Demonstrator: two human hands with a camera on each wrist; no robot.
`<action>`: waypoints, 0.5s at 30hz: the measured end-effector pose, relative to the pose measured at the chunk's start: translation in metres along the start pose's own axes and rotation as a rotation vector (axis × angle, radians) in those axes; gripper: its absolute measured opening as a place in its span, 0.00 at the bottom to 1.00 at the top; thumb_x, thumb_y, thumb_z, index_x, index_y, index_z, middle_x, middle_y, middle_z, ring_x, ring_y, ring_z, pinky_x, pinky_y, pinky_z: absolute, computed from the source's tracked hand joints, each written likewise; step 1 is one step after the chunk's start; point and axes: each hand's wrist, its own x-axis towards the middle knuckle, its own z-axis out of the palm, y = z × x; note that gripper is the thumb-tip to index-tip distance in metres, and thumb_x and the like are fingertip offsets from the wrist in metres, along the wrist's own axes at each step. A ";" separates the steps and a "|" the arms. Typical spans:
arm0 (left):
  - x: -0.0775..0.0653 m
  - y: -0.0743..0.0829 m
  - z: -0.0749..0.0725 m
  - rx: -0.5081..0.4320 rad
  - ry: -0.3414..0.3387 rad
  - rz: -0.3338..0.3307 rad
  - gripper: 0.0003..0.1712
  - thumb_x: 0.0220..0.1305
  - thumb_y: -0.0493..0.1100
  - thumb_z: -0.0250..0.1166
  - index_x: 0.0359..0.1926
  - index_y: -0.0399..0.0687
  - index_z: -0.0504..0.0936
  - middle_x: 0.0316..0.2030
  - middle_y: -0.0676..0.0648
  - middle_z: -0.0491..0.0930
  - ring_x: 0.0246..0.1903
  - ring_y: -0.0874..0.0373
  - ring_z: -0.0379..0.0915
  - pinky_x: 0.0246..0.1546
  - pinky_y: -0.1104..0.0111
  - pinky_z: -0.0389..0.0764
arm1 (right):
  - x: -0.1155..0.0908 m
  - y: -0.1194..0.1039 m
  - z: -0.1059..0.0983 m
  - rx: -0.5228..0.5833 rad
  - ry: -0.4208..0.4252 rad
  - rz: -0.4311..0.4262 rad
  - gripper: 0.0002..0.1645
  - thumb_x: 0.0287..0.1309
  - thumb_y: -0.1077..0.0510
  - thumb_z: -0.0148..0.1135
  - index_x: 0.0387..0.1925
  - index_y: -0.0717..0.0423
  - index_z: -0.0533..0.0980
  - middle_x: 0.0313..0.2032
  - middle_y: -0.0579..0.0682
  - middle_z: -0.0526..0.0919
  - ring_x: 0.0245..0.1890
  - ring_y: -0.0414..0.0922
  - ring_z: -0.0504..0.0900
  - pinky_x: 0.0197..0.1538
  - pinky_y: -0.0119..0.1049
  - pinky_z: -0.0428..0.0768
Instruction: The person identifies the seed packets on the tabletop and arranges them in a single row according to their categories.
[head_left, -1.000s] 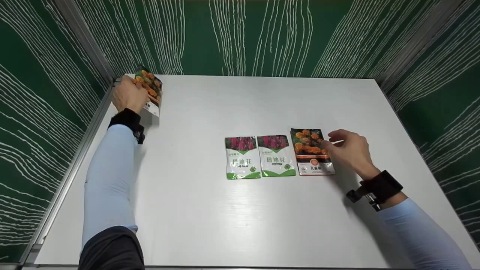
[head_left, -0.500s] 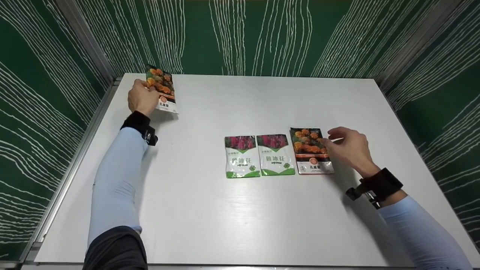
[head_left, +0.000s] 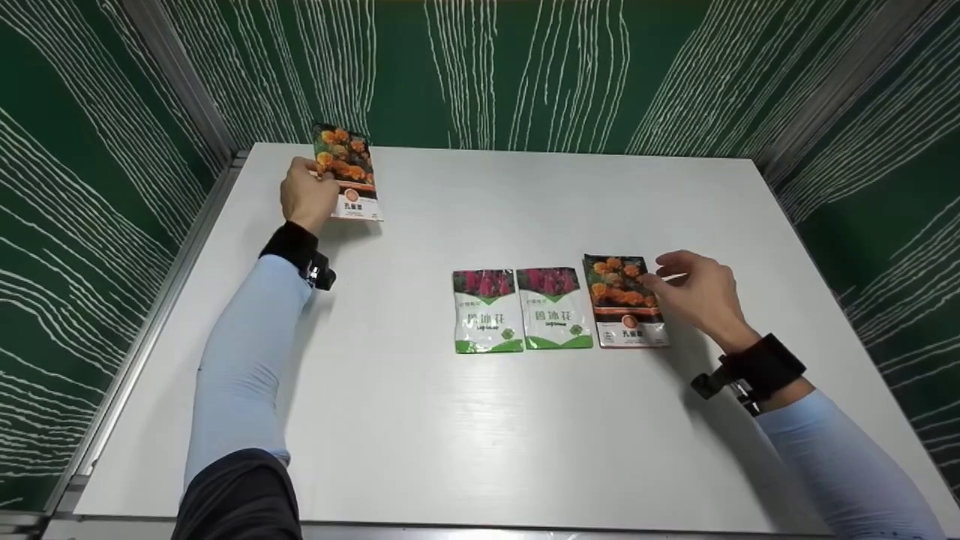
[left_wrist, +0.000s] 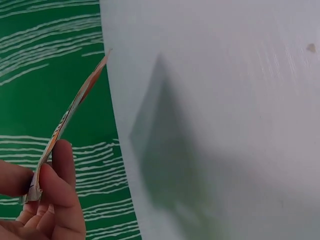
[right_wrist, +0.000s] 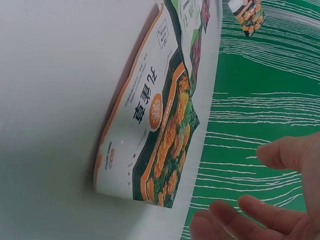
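Near the back left of the table, my left hand pinches a seed packet with orange flowers by its left edge, raised off the surface. The left wrist view shows that packet edge-on between thumb and fingers. A second orange-flower seed packet lies right of centre. Beside it my right hand hovers with loosely bent fingers; the right wrist view shows a gap between those fingers and the packet. Left of it lie two green-and-white seed packets with pink flowers, side by side.
The white tabletop carries the packets. Green walls with white wavy lines stand behind it and on both sides. A metal frame rail runs along the left edge.
My left hand has moved right from the back left corner with the orange-flower seed packet, whose printed front has turned more toward the head camera. The right hand has stayed nearly still.
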 end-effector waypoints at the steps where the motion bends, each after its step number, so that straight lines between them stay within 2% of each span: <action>1: -0.001 0.001 0.002 -0.008 -0.003 -0.001 0.24 0.71 0.48 0.52 0.64 0.45 0.67 0.59 0.41 0.75 0.57 0.50 0.70 0.58 0.58 0.68 | 0.000 -0.001 0.000 -0.003 0.001 0.002 0.26 0.59 0.42 0.66 0.50 0.56 0.80 0.40 0.58 0.87 0.36 0.55 0.86 0.40 0.49 0.79; 8: -0.006 0.001 0.012 -0.046 -0.022 0.006 0.24 0.71 0.47 0.53 0.63 0.44 0.67 0.58 0.43 0.74 0.52 0.53 0.70 0.50 0.62 0.70 | 0.002 -0.003 -0.001 -0.005 -0.006 0.038 0.26 0.57 0.41 0.68 0.49 0.54 0.81 0.40 0.56 0.87 0.36 0.51 0.87 0.35 0.39 0.79; 15: -0.014 0.007 0.021 -0.111 -0.054 -0.013 0.24 0.70 0.45 0.56 0.64 0.44 0.67 0.59 0.43 0.73 0.54 0.55 0.69 0.54 0.63 0.71 | 0.001 -0.005 0.000 0.012 -0.014 0.041 0.25 0.57 0.42 0.67 0.50 0.54 0.80 0.41 0.56 0.87 0.37 0.52 0.87 0.34 0.34 0.78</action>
